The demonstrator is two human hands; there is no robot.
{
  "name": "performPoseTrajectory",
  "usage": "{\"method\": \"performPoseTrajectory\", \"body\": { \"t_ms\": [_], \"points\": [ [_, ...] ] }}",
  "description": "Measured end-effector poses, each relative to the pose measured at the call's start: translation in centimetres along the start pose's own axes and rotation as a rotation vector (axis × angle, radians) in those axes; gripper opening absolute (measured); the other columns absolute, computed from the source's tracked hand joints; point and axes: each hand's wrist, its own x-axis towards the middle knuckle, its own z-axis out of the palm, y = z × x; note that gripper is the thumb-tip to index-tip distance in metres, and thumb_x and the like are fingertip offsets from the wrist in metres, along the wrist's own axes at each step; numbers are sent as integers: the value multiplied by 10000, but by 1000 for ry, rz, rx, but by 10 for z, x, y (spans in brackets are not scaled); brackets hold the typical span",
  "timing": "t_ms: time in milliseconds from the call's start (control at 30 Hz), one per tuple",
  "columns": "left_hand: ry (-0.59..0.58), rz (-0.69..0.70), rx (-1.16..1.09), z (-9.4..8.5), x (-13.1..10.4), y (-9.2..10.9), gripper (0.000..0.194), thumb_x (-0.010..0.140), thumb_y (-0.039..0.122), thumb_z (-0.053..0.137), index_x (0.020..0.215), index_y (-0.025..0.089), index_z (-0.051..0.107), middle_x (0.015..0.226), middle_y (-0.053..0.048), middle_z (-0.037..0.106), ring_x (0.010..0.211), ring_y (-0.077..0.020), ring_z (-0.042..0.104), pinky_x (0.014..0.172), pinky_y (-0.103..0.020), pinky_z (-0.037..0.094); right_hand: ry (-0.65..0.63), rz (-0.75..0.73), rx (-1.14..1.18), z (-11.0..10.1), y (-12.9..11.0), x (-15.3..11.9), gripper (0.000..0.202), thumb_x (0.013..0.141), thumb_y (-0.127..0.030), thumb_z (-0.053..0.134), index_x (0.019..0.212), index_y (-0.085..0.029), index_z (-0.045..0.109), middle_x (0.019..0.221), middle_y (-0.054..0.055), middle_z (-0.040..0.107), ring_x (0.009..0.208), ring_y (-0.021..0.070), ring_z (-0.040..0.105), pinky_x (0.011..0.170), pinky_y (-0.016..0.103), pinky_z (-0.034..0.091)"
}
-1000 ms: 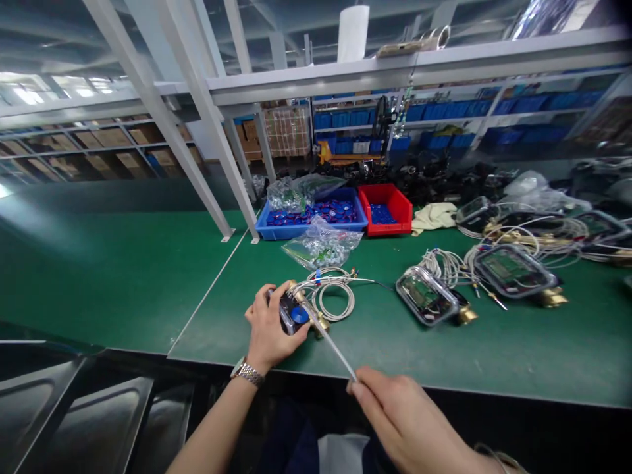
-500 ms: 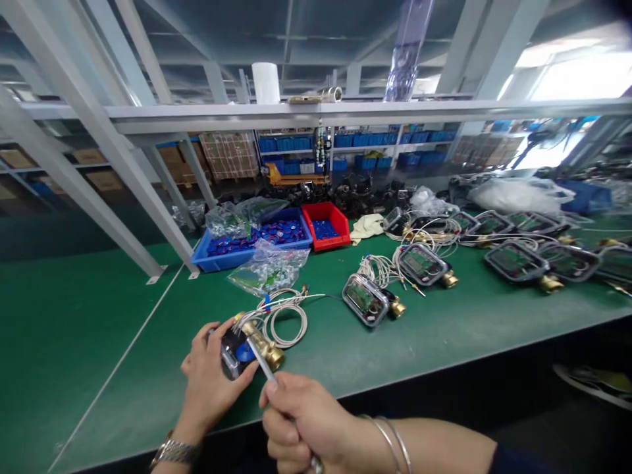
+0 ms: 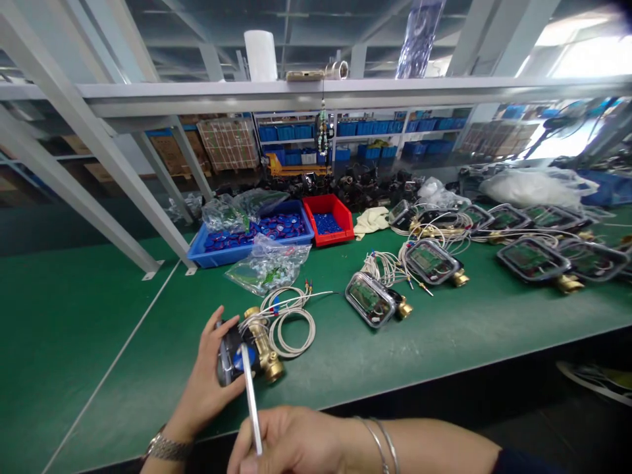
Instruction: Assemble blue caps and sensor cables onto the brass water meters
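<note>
My left hand (image 3: 210, 375) is wrapped round the black housing of a meter (image 3: 230, 355) with a brass pipe body (image 3: 264, 345), lying on its side on the bench. A round blue cap (image 3: 243, 359) sits on the housing's side. In my right hand (image 3: 281, 438) is a slim silver metal tool (image 3: 251, 398), whose exact kind I cannot make out. Its far end overlaps the blue cap; whether it touches is unclear. Coiled white cables (image 3: 296, 332) run from the meter to its right.
Behind lie a clear bag of small parts (image 3: 269, 266), a blue bin (image 3: 197, 253) of blue discs and a red bin (image 3: 348, 229) of small blue pieces. To the right, a finished-looking meter (image 3: 370, 299) stands before several others. A metal post (image 3: 123, 174) rises at left.
My right hand has moved down and left, and the silver tool now stands steeper, its tip shifted left over the blue cap. My left hand still holds the meter. The view has tilted slightly.
</note>
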Motion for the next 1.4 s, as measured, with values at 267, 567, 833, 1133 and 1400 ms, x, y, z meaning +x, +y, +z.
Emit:
{"method": "performPoseTrajectory", "body": {
  "t_ms": [267, 567, 833, 1133, 1400],
  "points": [
    [-34, -31, 51, -5, -1, 3, 809, 779, 492, 748, 1471, 299, 375, 1666, -122, 172, 1522, -389, 231, 1198, -625, 289, 779, -556, -861, 17, -112, -74, 248, 948, -382, 592, 978, -187, 743, 793, 12, 667, 692, 112, 559, 682, 243, 429],
    [-169, -84, 8, -31, 0, 0, 867, 758, 650, 706, 1507, 348, 391, 1666, -94, 229, 1491, -402, 313, 1157, -601, 378, 1674, -484, -1479, -115, -192, -220, 420, 905, -524, 581, 962, -160, 782, 775, 54, 673, 741, 196, 582, 701, 303, 408],
    [-15, -305, -28, -53, 78, -18, 514, 890, 594, 583, 1292, 274, 591, 1290, -60, 685, 1203, -270, 634, 1091, -465, 465, 1468, -333, -1326, -129, -149, -196, 455, 917, -576, 521, 821, -177, 718, 717, 29, 664, 671, 180, 583, 639, 280, 421],
    [72, -194, 329, -17, 240, -42, 424, 947, 546, 469, 1131, 243, 702, 1106, -53, 744, 997, -245, 665, 922, -363, 485, 1004, -233, -982, -96, -118, -164, 418, 926, -563, 539, 917, -197, 742, 792, 43, 709, 725, 193, 637, 652, 265, 478],
    [-92, -189, 546, 40, 359, -66, 354, 937, 454, 620, 1121, 152, 647, 1115, -77, 675, 1026, -220, 643, 939, -459, 518, 1287, -500, -883, -144, -129, -188, 402, 891, -578, 599, 876, -204, 747, 641, 26, 611, 615, 180, 582, 581, 258, 485]
  ]
}}
